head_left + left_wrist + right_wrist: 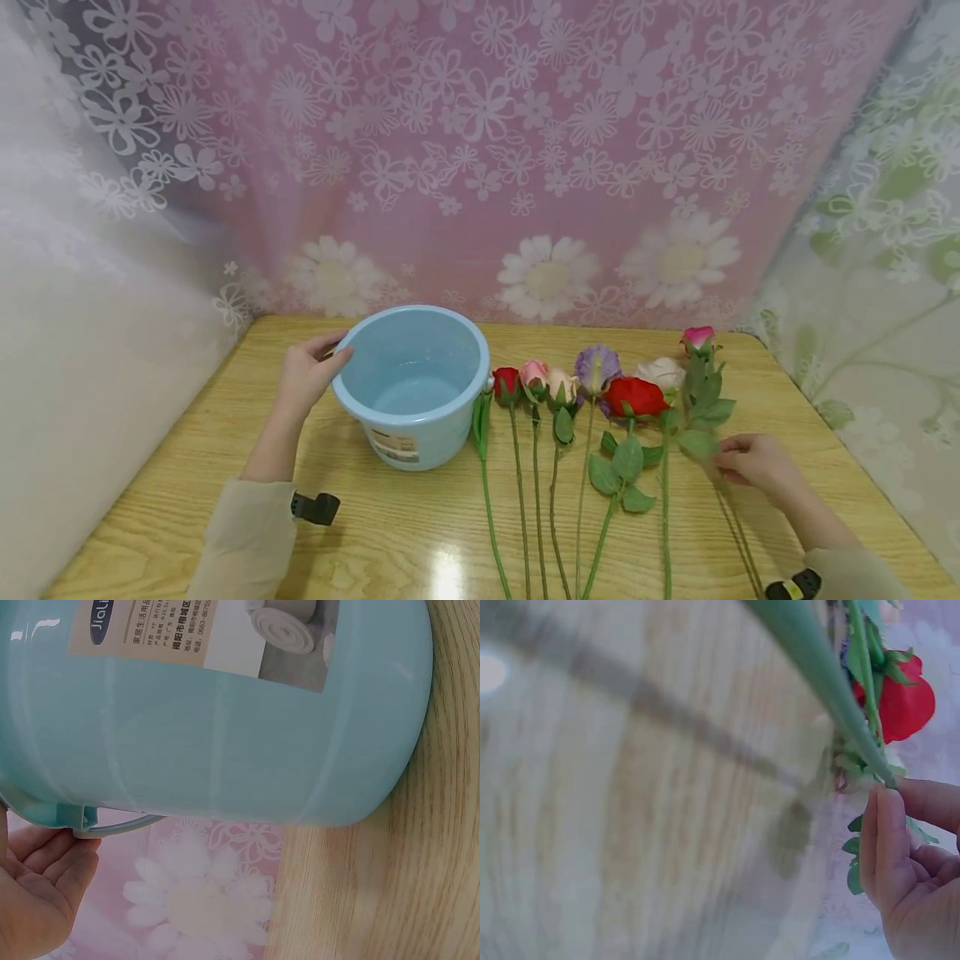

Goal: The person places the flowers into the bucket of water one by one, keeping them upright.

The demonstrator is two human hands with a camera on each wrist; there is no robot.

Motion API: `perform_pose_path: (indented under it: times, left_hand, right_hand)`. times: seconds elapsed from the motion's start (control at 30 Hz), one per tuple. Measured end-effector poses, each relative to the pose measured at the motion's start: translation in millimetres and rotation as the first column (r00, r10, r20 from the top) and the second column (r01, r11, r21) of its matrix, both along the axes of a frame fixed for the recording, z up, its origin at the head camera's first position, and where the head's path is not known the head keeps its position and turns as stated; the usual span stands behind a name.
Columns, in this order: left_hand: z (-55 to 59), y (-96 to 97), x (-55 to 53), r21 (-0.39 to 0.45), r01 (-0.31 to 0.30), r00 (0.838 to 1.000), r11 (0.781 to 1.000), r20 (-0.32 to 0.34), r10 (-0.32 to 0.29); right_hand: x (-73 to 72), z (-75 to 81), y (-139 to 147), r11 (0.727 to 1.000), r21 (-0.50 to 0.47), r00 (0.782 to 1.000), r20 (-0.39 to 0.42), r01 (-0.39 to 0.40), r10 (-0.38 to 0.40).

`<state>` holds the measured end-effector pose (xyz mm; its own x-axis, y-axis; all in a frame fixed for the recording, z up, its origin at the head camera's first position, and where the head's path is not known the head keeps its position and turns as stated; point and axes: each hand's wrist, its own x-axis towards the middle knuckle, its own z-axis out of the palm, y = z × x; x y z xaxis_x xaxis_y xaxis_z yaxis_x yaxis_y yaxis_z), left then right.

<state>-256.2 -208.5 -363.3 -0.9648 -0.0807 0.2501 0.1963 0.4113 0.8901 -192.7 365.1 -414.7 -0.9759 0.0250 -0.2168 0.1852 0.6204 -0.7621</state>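
Observation:
My left hand (302,375) grips the left rim of a light blue plastic bucket (431,435), thumb over the rim and fingers outside. In the left wrist view the fingers are beside the bucket's handle (131,824). At the right, my right hand (761,468) pinches the stem of a deep pink artificial rose (699,337) just below its leaves. The right wrist view has this green stem (821,679) between thumb and fingertips, raised over its shadow on the table. Left of that hand lie a white flower (662,372) and a large red rose (636,397).
More artificial flowers lie side by side, stems toward me: a purple one (597,369), a cream rose (561,387), a light pink rose (535,375), a small red rose (507,385) and a green-leaved stem (482,425) beside the bucket. A floral curtain (450,150) backs the wooden table (390,533).

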Motion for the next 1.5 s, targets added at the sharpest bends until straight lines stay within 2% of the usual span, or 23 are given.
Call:
perform_pose_path:
  times: [0.27, 0.83, 1.2, 1.5]
  left_hand:
    - [1.3, 0.3, 1.6, -0.012, 0.001, 1.000, 1.000, 0.001, -0.001]
    - [6.4, 2.7, 2.2, 0.012, 0.005, 1.000, 1.000, 0.031, -0.005]
    - [3.7, 0.6, 2.7, 0.028, 0.017, 1.000, 0.999, 0.017, -0.018]
    - [2.5, 0.6, 1.6, 0.021, 0.008, 1.000, 1.000, 0.016, -0.009]
  right_hand:
    - [1.8, 9.9, 1.7, 0.997, -0.070, 1.000, -0.014, 0.026, -0.027]
    - [7.0, 29.2, -7.1, 0.999, -0.051, 0.993, -0.115, 0.014, -0.020]
    - [9.0, 39.7, -10.7, 0.993, -0.121, 0.989, -0.144, 0.008, -0.026]
    - [10.8, 50.6, -23.3, 0.993, -0.114, 0.973, -0.228, -0.003, -0.023]
